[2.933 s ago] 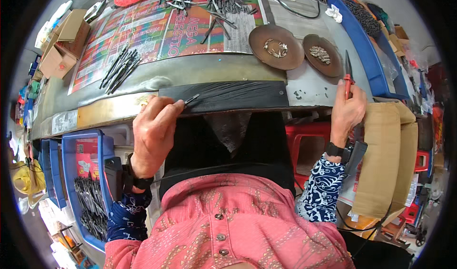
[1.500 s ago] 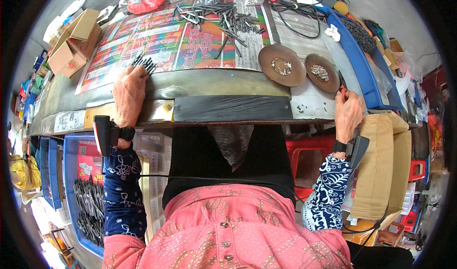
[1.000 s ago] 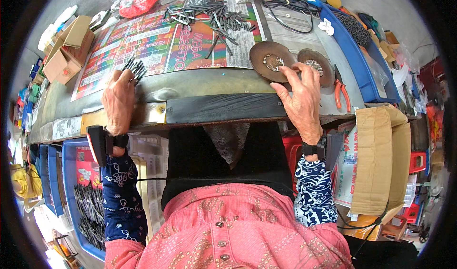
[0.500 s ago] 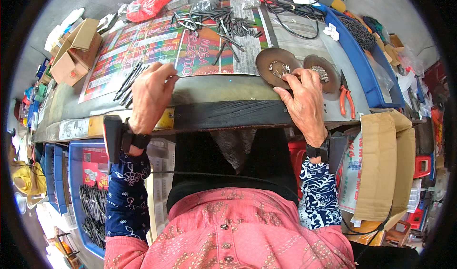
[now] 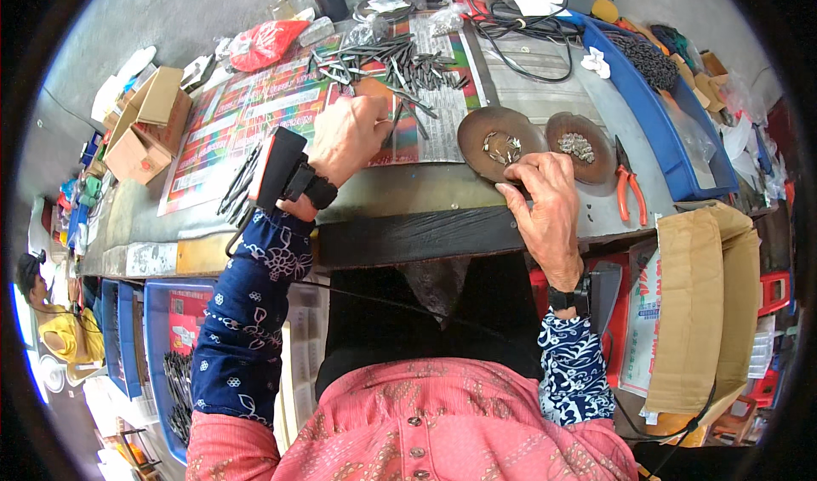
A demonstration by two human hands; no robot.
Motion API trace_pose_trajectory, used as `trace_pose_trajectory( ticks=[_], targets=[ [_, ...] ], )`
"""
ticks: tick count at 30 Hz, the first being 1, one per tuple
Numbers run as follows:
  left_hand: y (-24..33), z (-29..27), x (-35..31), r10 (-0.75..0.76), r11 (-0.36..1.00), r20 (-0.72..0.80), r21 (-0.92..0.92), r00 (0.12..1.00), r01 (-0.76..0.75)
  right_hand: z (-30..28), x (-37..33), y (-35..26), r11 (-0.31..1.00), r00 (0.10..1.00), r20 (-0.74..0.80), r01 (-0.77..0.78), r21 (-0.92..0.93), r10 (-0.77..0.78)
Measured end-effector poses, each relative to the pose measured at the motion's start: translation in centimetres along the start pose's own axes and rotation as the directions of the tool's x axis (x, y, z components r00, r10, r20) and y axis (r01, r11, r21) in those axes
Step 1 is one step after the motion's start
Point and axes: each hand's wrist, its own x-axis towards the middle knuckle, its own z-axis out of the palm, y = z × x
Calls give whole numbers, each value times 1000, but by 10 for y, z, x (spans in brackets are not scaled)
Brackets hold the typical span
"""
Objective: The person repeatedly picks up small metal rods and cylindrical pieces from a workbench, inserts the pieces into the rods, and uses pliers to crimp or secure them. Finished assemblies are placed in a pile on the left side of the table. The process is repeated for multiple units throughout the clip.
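My left hand [image 5: 345, 136] is over the printed sheet, its fingers curled and closed at a thin black stick [image 5: 397, 115] near the loose pile. Behind it lies that pile of black sticks [image 5: 417, 71], several with pale ends. My right hand [image 5: 545, 200] rests at the near rim of a round brown dish [image 5: 477, 141], thumb and fingers pinched together; what they hold, if anything, is hidden. Small silvery metal pieces [image 5: 502, 148] lie in this dish. A second brown dish [image 5: 596, 170] beside it holds small grey pieces [image 5: 577, 147].
Red-handled pliers [image 5: 630, 193] lie right of the dishes. A blue tray [image 5: 681, 132] runs along the right side, and black cables [image 5: 532, 66] coil at the back. More black sticks [image 5: 240, 183] lie left of my left wrist. A cardboard box [image 5: 149, 128] stands far left.
My left hand has moved right and away from me, from the left-hand sticks to the pile. My right hand stays by the dish, its fingers drawn closer together. The view has shifted slightly.
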Motion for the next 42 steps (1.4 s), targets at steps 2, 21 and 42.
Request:
trace_pose_trajectory(
  ticks=[2, 21, 42],
  targets=[
    [0, 7, 7, -37, 999, 51, -31, 998, 38, 0, 0, 1, 1000, 1000, -12, -5, 20, 5],
    [21, -21, -37, -48, 968, -35, -250, 998, 37, -5, 5, 1, 989, 1000, -20, 24, 149, -21],
    [126, -58, -129, -369, 183, 385, -862, 846, 473, -14, -21, -102, 342, 913, 253, -361, 868, 322]
  ],
)
